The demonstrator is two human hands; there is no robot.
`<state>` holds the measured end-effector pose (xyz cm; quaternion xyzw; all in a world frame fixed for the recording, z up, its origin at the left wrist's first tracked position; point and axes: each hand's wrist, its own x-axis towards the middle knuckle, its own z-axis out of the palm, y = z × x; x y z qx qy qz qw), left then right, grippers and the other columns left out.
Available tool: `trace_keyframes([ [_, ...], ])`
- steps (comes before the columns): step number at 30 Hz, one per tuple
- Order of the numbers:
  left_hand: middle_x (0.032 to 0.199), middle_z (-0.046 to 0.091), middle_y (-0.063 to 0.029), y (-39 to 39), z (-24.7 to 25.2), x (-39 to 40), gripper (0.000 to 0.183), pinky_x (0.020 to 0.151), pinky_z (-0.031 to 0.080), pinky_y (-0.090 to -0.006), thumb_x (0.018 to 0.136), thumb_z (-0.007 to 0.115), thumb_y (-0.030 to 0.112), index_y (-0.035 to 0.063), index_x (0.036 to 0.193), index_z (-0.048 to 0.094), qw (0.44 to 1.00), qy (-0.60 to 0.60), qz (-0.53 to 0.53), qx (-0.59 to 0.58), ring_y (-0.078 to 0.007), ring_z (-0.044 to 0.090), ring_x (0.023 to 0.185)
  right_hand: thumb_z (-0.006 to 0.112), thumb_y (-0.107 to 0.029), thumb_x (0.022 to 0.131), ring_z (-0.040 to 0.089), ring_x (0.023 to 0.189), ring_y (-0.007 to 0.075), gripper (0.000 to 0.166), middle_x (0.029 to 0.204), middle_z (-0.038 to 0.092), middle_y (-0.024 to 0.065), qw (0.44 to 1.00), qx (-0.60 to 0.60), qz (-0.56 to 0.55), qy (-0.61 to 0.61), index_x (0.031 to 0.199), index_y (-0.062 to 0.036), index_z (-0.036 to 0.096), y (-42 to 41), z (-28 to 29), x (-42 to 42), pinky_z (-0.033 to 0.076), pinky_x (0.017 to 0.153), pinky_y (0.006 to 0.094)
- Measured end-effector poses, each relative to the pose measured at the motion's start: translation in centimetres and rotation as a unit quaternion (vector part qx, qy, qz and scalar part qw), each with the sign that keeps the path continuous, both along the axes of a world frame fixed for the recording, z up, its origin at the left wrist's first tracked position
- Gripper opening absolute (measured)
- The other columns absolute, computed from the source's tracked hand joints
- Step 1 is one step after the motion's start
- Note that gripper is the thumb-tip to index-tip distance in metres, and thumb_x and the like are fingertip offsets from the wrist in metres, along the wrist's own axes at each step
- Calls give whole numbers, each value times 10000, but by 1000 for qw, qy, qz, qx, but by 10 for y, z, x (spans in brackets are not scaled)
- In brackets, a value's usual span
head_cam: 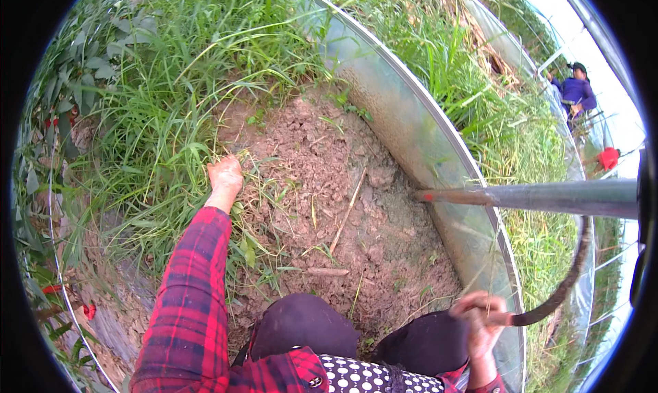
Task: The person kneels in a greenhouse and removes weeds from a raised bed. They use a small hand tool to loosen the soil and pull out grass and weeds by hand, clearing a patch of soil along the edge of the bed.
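Note:
My left hand (225,176) is closed around the lower stems of a clump of green grass (177,161) at the edge of bare soil. At the lower right, my right hand (480,318) grips the handle of a sickle (560,292), whose dark curved blade points up and away to the right, clear of the grass. Both my knees are bent above the brown, crumbly soil (308,208), where a dry stick (348,210) and loose stems lie.
A clear plastic sheet wall (401,115) curves along my right, with a metal pole (555,196) crossing it. Leafy plants (87,74) with red fruit and a white cord stand at left. Another person (574,92) in a purple top is at the far upper right, near a red object (608,158).

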<state>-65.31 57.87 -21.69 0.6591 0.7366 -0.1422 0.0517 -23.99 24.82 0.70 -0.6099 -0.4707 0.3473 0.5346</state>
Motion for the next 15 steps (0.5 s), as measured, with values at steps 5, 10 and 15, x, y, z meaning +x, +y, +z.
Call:
trace_keyframes([
  [5, 987, 636, -112, -4, -2, -3, 270, 926, 362, -491, 827, 465, 173, 66, 1061, 546, 998, -28, 1, 52, -258, 610, 959, 529, 135, 769, 489, 633, 161, 249, 769, 493, 83, 997, -6, 79, 26, 914, -42, 430, 10, -40, -41, 448, 531, 283],
  [10, 958, 643, -97, -6, -4, -5, 238, 852, 435, -386, 838, 448, 177, 61, 1003, 575, 995, -51, 12, 81, -233, 627, 906, 636, 80, 694, 470, 667, 220, 227, 781, 475, 72, 960, 37, 125, -248, 813, -55, 497, 36, -59, -78, 424, 623, 325],
  [15, 955, 635, -123, -6, -8, -8, 272, 853, 421, -417, 818, 464, 139, 46, 1064, 536, 993, -78, 28, 89, -254, 623, 896, 551, -129, 833, 535, 689, 269, 154, 779, 509, 166, 911, -176, 217, -304, 920, -21, 484, 111, -77, -112, 431, 629, 390],
])
